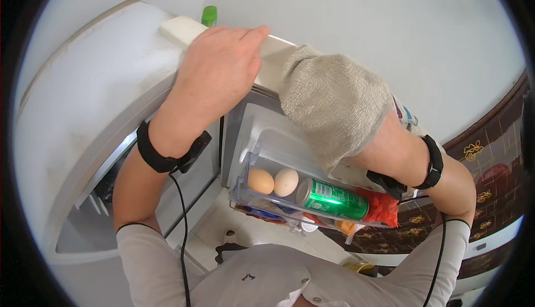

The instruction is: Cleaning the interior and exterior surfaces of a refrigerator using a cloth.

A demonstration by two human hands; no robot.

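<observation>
An upright refrigerator's door (271, 60) stands open before me. My left hand (221, 64) rests over the door's top edge near the hinge side, palm down, with its fingertips hidden from view; whether it grips the edge cannot be made out. A beige terry cloth (334, 98) is draped over my right hand at the top of the door and covers its fingers. Below the cloth, a clear plastic door shelf (246, 181) holds two eggs (273, 181), a green metal can (334, 199) lying on its side and a red plastic bag (378, 207).
The white refrigerator top (100, 56) spreads to the left, with the open compartment (92, 223) below it. A green-capped item (209, 16) stands behind the hinge cover. More packages (267, 214) sit on a lower door shelf. Dark patterned panels (472, 190) are at the right.
</observation>
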